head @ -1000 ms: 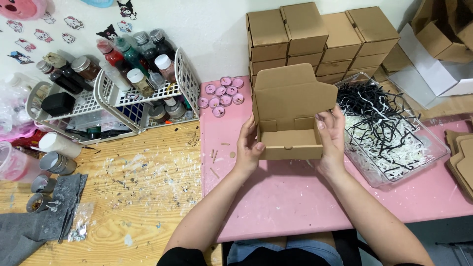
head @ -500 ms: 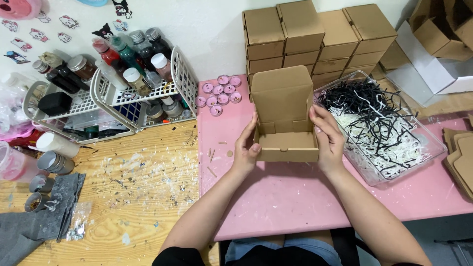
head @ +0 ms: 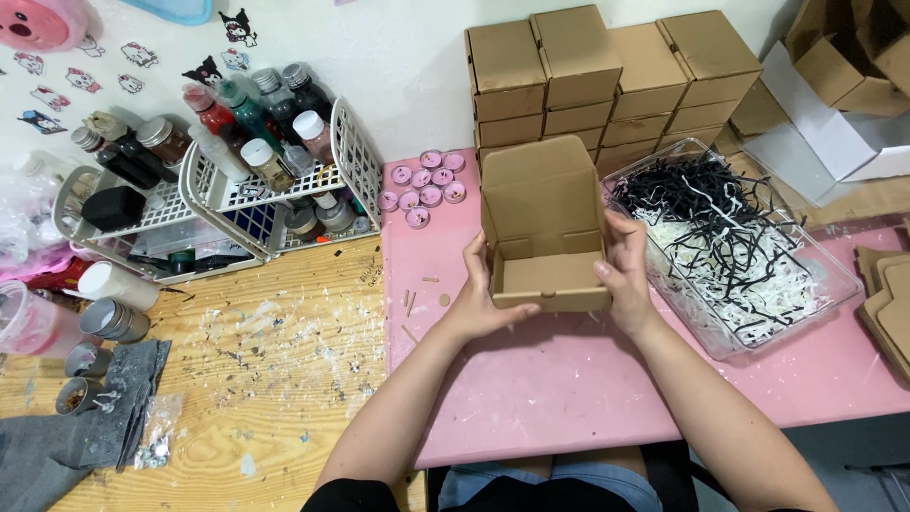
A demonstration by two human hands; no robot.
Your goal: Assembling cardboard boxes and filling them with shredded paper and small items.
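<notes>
An open brown cardboard box [head: 545, 246] sits just above the pink mat [head: 569, 379], lid flap standing upright at its far side. The left hand [head: 483, 299] clasps the box's left wall, thumb along the front edge; the right hand [head: 626, 270] grips its right wall, fingers curled over the rim — so the box lies between the two palms. Right of the box, a clear tray [head: 815, 303] holds black and white shredded paper. Left of it stand white wire racks [head: 351, 161] of paint bottles. Just beyond the box lie small pink round candles [head: 427, 185] — and behind them, closed brown boxes [head: 607, 81] stacked against the wall.
</notes>
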